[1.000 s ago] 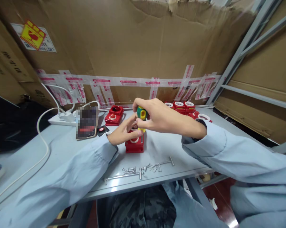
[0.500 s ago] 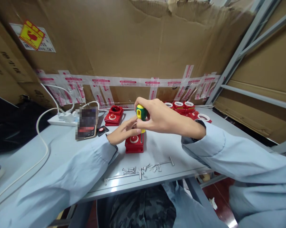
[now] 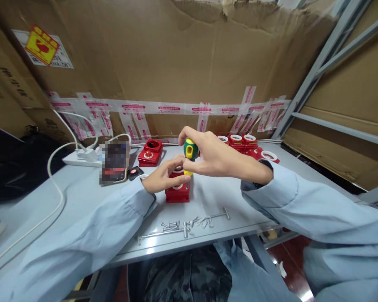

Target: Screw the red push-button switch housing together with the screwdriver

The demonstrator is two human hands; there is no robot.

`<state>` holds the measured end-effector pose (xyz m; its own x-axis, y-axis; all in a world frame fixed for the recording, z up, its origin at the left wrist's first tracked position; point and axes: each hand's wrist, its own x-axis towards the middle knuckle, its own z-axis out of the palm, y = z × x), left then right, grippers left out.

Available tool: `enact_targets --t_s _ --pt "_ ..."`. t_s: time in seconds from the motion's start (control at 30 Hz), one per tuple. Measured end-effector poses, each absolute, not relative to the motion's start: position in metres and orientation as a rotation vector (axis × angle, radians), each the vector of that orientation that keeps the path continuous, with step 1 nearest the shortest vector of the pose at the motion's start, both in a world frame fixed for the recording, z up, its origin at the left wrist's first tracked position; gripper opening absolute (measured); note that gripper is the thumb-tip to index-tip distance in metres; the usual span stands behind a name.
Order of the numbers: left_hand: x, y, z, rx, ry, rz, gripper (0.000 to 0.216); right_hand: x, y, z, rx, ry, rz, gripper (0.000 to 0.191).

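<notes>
A pixelated block [image 3: 114, 162] masks a device standing on the worktop [image 3: 82, 197]. The screwdriver [image 3: 189, 150] shows only its green-and-yellow handle, its shaft hidden behind the right hand [image 3: 208, 155]. The left hand [image 3: 162, 178] covers part of the red box [image 3: 177, 191].

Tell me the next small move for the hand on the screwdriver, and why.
Probably another turn of the screwdriver. The right hand grips its green-and-yellow handle upright over the red box, which the left hand steadies. The tip is hidden, so whether the screw is seated cannot be told.
</notes>
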<state>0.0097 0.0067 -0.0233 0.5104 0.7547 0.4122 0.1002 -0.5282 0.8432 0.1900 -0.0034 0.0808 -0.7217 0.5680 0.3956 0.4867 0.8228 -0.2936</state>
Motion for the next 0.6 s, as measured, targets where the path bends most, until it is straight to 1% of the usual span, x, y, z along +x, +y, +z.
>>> enact_targets --t_s 0.07,0.17,0.27,0.33,0.43,0.47,0.5,0.6 --pt "0.011 0.007 -0.026 1.934 0.75 1.074 0.035 0.19 -0.003 0.08 -0.769 -2.515 0.235 0.022" --pt "0.013 0.006 -0.028 1.939 0.826 1.083 0.041 0.188 -0.002 0.077 -0.754 -2.519 0.255 0.01" --pt "0.014 0.006 -0.027 1.975 0.884 1.018 0.04 0.184 -0.003 0.072 -0.727 -2.486 0.26 0.011" --pt "0.015 0.005 -0.025 1.992 0.895 0.968 0.041 0.182 -0.003 0.067 -0.703 -2.454 0.295 0.016" --pt "0.016 0.005 -0.022 2.016 0.913 0.934 0.042 0.178 -0.004 0.062 -0.716 -2.412 0.37 0.034" --pt "0.017 0.004 -0.022 2.029 0.931 0.899 0.043 0.177 -0.003 0.061 -0.722 -2.39 0.373 0.036" --pt "0.017 0.004 -0.021 2.046 0.948 0.85 0.043 0.176 -0.003 0.061 -0.722 -2.366 0.364 0.034" --pt "0.015 0.003 -0.018 2.15 0.944 0.761 0.037 0.177 0.0 0.06 -0.711 -2.324 0.344 0.02"
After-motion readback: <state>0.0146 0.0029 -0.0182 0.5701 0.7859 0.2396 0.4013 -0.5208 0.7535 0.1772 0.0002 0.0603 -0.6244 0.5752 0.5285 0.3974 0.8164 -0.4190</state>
